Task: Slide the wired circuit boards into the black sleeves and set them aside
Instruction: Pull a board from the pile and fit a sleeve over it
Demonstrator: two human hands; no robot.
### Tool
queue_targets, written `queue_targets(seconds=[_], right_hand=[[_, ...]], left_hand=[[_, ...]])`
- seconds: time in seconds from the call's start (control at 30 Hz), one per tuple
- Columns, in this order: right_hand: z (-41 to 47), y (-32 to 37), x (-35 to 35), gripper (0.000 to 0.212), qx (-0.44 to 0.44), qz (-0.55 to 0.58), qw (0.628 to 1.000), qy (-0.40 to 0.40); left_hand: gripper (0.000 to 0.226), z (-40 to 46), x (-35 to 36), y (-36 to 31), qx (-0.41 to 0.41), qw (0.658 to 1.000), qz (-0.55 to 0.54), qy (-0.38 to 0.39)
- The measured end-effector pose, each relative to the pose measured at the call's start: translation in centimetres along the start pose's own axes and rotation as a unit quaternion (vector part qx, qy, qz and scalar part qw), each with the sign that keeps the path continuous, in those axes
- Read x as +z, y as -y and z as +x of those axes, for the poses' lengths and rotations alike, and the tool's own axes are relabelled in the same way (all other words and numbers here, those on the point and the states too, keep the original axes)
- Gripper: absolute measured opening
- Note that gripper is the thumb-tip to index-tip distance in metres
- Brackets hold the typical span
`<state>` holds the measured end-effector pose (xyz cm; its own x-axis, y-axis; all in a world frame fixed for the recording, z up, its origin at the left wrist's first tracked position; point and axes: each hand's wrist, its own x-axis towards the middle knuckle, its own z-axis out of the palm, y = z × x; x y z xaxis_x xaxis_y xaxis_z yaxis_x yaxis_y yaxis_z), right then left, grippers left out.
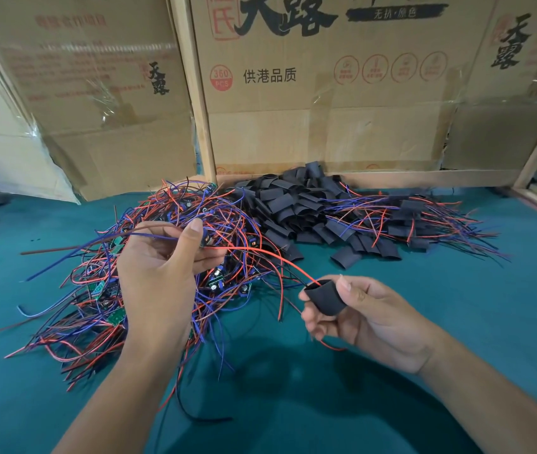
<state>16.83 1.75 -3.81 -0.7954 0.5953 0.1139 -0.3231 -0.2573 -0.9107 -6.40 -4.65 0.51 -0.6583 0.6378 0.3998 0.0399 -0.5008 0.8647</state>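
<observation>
Two bare forearms reach up from the bottom edge of the frame over a teal cloth table (457, 322). At lower right of centre, the right hand (368, 316) pinches a short black sleeve (324, 296) between thumb and curled fingers, its open mouth turned up and to the left. A red wire (260, 252) and a thin black wire enter that mouth, and a red end shows below the hand.

Left of centre and a little higher, the left hand (159, 263) has its fingers curled around a wired circuit board (202, 239), which is mostly hidden behind the thumb and fingertips. The red wire runs from this hand down to the sleeve; purple and brown wires trail out to the left. The board itself is well outside the sleeve.

Behind and under the left hand lies a tangled heap of wired boards (103, 299), with red, purple and black leads and small green boards showing through. Just right of it, in the middle of the frame, sits a pile of empty black sleeves (293, 204). Farther right, a spread of sleeved boards (411, 217) lies with the wires fanned out toward the right edge.

Across the top of the frame stand printed cardboard boxes (293, 109) between pale wooden posts (195, 93).
</observation>
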Motion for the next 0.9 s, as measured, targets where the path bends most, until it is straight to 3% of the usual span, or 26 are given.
queue_targets(seconds=[0.3,0.47,0.6,0.7,0.77,0.9], right_hand=[[0.1,0.0,0.4,0.052,-0.029,-0.055,0.997,-0.039],[0.1,0.0,0.5,0.038,-0.053,-0.186,0.977,-0.088],[0.0,0.2,1.3,0.016,-0.102,-0.332,0.928,-0.133],[-0.3,0.2,2.0,0.018,-0.165,-0.516,0.823,-0.168],[-0.3,-0.1,2.4,0.032,-0.195,-0.572,0.778,-0.174],[-0.2,-0.4,2.3,0.029,-0.205,-0.577,0.764,-0.202]], left_hand=[[0.024,-1.0,0.4,0.1,0.035,0.997,0.061,0.028],[0.027,-2.5,1.7,0.8,0.018,0.992,0.088,0.085],[0.028,-3.8,2.3,1.7,-0.007,0.989,0.094,0.113],[0.033,-4.6,2.7,2.2,-0.023,0.986,0.099,0.133],[0.033,-4.9,2.8,2.5,-0.028,0.982,0.108,0.150],[0.025,-5.2,2.8,3.1,-0.071,0.976,0.083,0.187]])
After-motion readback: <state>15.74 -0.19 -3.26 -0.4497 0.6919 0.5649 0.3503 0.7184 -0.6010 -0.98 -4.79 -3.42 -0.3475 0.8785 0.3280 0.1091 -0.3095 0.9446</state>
